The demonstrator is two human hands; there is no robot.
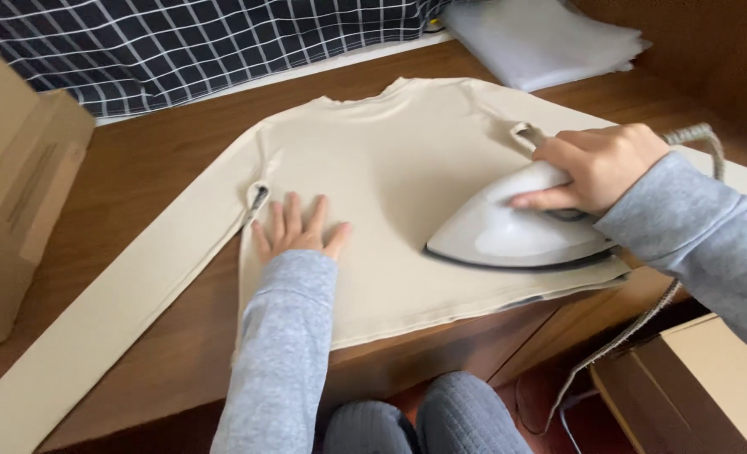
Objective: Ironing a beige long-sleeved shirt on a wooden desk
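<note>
A cream long-sleeved top (390, 160) lies flat on a brown wooden table (155, 160), neck away from me, its left sleeve stretched toward the near left corner. My left hand (298, 229) rests flat on the top's lower left part, fingers spread, holding nothing. My right hand (599, 166) grips the handle of a white iron (516, 231), which sits soleplate down on the right side of the top, tip pointing left.
The iron's braided cord (642, 324) hangs off the table's right edge. Cardboard boxes stand at left (12, 193) and lower right (710, 387). A dark checked cloth (180, 42) and a folded pale fabric (541, 38) lie at the back. My knees (424, 420) are below the table edge.
</note>
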